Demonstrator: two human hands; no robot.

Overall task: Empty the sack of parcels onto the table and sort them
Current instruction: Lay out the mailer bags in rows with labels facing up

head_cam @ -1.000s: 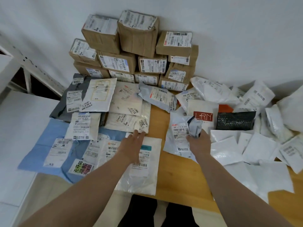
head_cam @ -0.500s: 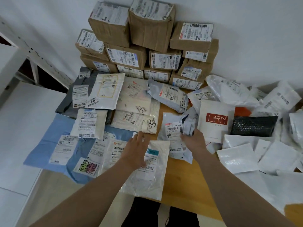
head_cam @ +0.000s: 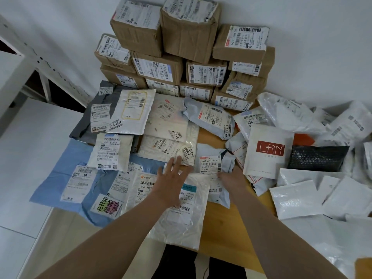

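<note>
My right hand (head_cam: 231, 179) grips the near edge of a crumpled grey-white mailer bag (head_cam: 213, 158) with a barcode label, lying on the wooden table (head_cam: 223, 224). My left hand (head_cam: 171, 180) is spread flat, fingers straight, over a white plastic mailer (head_cam: 181, 218) at the table's front edge. Flat soft parcels are laid in rows to the left: a blue bag (head_cam: 54, 182), a grey bag (head_cam: 84, 125) and several white ones. Brown cardboard boxes (head_cam: 181, 57) are stacked against the wall behind them.
A loose heap of white mailers (head_cam: 322, 194) covers the table's right side, with a white LRN envelope (head_cam: 267, 152), a black bubble bag (head_cam: 318, 158) and an orange item (head_cam: 304, 138). A white shelf frame (head_cam: 30, 63) stands at the left. Floor lies left of the table.
My right hand has carried the crumpled grey-white mailer leftward, towards the sorted rows, and set it lower on the table. My left hand has lifted slightly and spread its fingers.
</note>
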